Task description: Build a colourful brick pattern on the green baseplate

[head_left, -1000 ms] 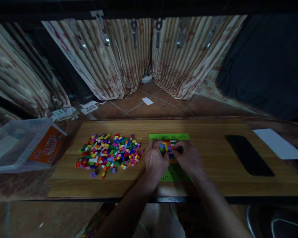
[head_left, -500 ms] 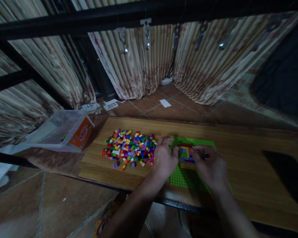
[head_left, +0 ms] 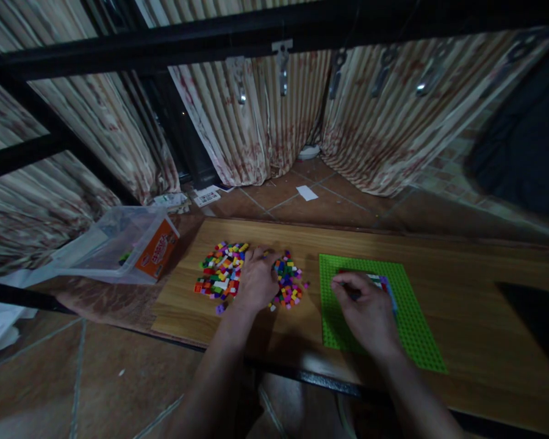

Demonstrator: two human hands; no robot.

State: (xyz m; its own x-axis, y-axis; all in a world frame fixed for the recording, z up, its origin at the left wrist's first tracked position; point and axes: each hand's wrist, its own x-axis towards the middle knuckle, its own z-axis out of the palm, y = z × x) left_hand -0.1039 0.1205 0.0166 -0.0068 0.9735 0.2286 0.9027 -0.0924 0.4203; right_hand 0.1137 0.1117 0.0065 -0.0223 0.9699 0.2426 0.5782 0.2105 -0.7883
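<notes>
Over the heap of small multicoloured toy bricks point(head_left: 222, 268) on the wooden board is my left hand point(head_left: 258, 280). Its fingers are apart and reach down among the bricks; their tips are partly hidden. My right hand point(head_left: 368, 308) is above the green studded baseplate point(head_left: 416, 335), thumb and fingertips closed together. Whatever they may pinch is too small or hidden to make out. Beneath and behind that hand, a patch of assembled bricks point(head_left: 384, 281) shows on the baseplate, mostly covered; light blue, purple and white parts are visible.
A clear plastic box point(head_left: 114, 244) with an orange label stands left of the wooden board point(head_left: 302, 335). A dark flat object point(head_left: 535, 317) lies at the board's right end. Beyond are a white paper point(head_left: 307, 192) on the tiled floor, curtains point(head_left: 265, 134) and a black metal frame point(head_left: 165, 42).
My left hand has moved left from the baseplate's edge onto the brick heap. My right hand has shifted slightly left over the assembled bricks, covering more of them. The view has shifted slightly.
</notes>
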